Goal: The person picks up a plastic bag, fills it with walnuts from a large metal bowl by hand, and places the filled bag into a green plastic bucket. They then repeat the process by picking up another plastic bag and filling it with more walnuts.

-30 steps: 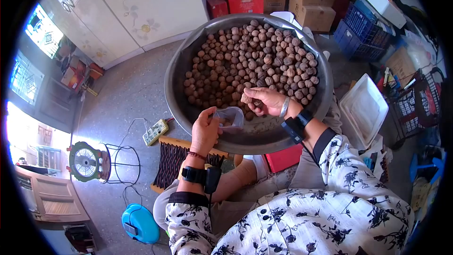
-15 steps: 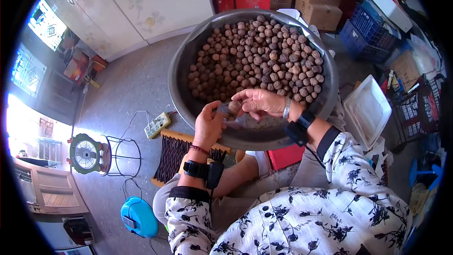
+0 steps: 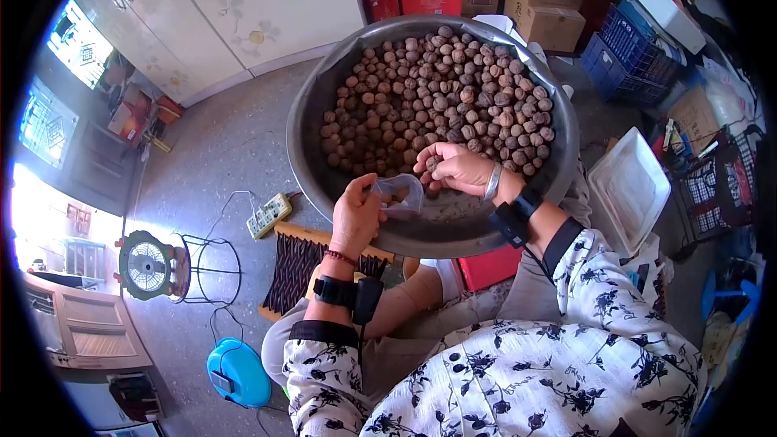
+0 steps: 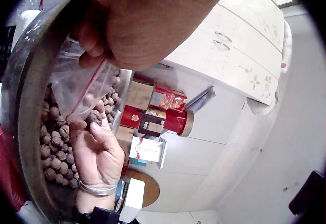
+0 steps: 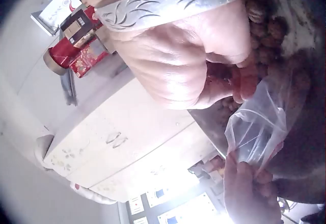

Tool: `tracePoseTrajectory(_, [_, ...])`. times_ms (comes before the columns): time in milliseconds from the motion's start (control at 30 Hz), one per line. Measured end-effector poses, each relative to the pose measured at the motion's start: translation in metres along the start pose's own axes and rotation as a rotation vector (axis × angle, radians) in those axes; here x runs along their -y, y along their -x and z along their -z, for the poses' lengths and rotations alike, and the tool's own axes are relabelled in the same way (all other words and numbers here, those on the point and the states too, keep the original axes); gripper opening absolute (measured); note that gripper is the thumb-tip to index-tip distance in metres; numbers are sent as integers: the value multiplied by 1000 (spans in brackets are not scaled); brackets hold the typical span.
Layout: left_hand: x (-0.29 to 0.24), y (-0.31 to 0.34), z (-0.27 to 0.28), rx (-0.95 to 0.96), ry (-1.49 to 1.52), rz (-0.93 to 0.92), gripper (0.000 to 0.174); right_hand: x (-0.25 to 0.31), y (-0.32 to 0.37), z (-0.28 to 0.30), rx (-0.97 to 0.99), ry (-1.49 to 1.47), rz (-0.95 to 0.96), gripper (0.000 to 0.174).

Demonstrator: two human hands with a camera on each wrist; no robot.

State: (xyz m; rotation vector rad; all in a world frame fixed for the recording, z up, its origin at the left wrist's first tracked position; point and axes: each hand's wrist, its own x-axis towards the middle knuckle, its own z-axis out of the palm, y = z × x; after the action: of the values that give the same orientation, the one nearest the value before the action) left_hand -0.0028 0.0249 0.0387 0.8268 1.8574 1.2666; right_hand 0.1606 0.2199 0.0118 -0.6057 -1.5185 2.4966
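A clear plastic zip bag with a red strip along its mouth hangs from my left hand, which grips it by one edge over the near side of the basin. Some walnuts show through its film. Just right of the bag, my right hand holds a walnut between thumb and fingers, close to the bag's mouth in the left wrist view. Loose walnuts fill much of the wide grey metal basin beneath both hands.
A red box lies below the basin's near rim. To the right stands a white tray, with blue crates behind it. Cardboard boxes are stacked beyond the basin. A power strip and a small fan are at the left.
My right hand brought a walnut to the bag's mouth, then drew back slightly to the right and now holds a walnut beside it. The left hand keeps its grip on the bag.
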Motion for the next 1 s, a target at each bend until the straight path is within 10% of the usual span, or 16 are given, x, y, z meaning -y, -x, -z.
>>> tracePoseTrajectory(1000, [4, -2, 2, 3, -18, -7, 38, 17, 9, -19, 94, 141, 159, 31])
